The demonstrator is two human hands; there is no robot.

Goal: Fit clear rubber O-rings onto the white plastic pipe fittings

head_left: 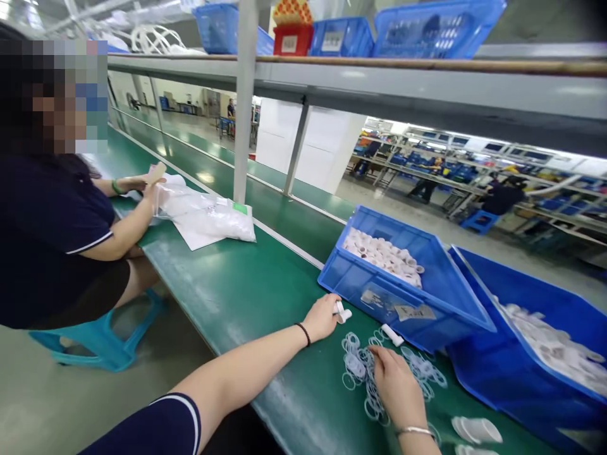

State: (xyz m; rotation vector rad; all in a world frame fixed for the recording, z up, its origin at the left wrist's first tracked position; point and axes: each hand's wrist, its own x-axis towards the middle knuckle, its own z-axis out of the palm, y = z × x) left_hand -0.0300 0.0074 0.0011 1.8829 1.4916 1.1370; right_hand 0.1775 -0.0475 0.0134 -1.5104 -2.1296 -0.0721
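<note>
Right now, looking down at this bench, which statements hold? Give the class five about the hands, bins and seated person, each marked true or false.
1. The left hand holds small white pieces. True.
2. The left wrist is bare. False: it wears a dark bracelet.
3. The right hand is at the clear rings on the green table. True.
4. The two large blue bins are empty. False: both hold white parts.
5. The person at the left is standing. False: seated on a stool.

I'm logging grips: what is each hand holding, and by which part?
The left hand holds a small white piece by its near end, the other jutting out. The right hand is at the clear rings; any grip is hidden.
</note>
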